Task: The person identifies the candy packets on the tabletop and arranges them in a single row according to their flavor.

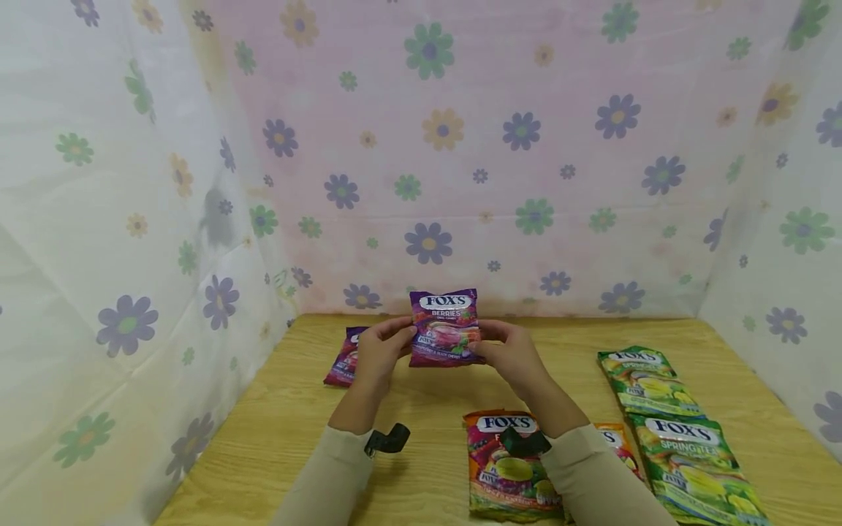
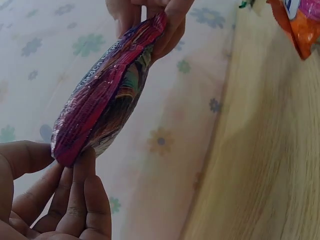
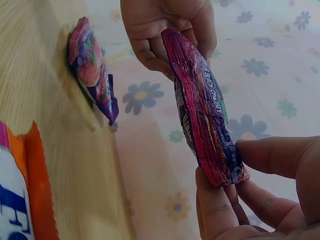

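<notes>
Your left hand [image 1: 378, 352] and right hand [image 1: 516, 354]: each pinched one side edge of a purple Berries packet [image 1: 445, 329], neither hand nearer. Berries packet: hung between them above the table [image 1: 414, 475], long axis roughly upright, front facing you. Second purple packet [image 1: 338, 370]: lay just left of your left hand, partly hidden. Two green packets [image 1: 697, 464]: lay well apart, to your right.

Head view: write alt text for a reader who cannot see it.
A left hand and a right hand hold up a shiny purple plastic Fox's Berries candy bag over a yellowish wooden table. A similar purple bag lies to the left, partly hidden; orange-red bags and green Fox's bags lie right of centre. Pale flower-patterned cloth hangs behind.
</notes>
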### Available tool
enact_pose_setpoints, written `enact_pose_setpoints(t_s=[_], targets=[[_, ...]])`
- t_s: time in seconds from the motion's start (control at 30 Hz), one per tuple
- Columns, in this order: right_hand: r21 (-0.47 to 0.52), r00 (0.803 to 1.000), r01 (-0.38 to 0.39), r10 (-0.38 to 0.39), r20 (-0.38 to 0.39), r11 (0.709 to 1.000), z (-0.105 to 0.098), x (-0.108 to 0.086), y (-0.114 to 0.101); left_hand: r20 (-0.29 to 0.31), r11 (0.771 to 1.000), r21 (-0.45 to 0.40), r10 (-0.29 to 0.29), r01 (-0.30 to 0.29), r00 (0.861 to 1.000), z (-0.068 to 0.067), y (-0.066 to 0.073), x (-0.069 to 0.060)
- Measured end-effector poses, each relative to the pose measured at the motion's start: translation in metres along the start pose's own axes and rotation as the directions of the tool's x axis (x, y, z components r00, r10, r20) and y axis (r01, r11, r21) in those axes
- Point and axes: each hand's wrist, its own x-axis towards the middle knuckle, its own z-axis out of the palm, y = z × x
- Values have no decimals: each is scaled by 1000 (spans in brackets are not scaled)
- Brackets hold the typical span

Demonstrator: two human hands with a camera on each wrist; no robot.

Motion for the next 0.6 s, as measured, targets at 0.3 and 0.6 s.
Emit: enact_pose_setpoints(t_s=[0.3, 0.6], targets=[[48, 1000, -9, 10, -6, 999, 16, 3, 6, -14, 998, 4, -69, 70, 997, -13, -5, 8], [66, 999, -51, 50, 13, 997, 27, 9, 10, -35, 992, 47, -119, 121, 992, -22, -7, 11]])
